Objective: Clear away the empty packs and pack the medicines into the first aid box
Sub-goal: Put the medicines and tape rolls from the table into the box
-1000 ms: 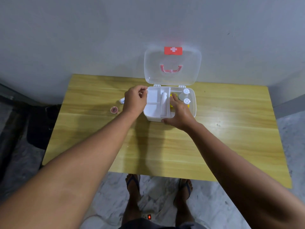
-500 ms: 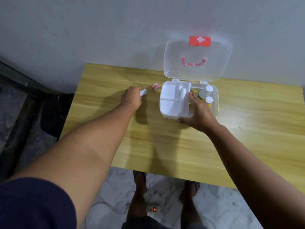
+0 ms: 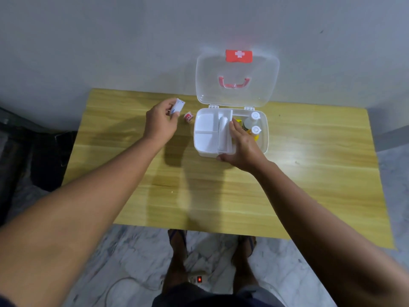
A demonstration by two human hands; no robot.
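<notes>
your wooden table (image 3: pixel 221 191) fills the middle of the frame, and the first aid box (image 3: pixel 264 138) sits at its upper centre with the clear lid (image 3: pixel 238 69) standing open against the wall. inside, the white divider tray (image 3: pixel 205 131) looks bare, while two white-capped bottles (image 3: pixel 254 124) and something yellow already lie in the box's right part, so packing is partly done by the look of it. your right hand (image 3: pixel 243 147) is clamped on the tray's right edge and the box's near rim, steadying it. your left hand (image 3: pixel 160 124), left of the box, pinches a small white pack (image 3: pixel 178 106) lifted clear of the table; whether it's empty or full, you can't tell from here. just right of that hand, a little red-and-white roll (image 3: pixel 188 117) rests on the wood. so these two remain to sort, and the lid is yet to close.
</notes>
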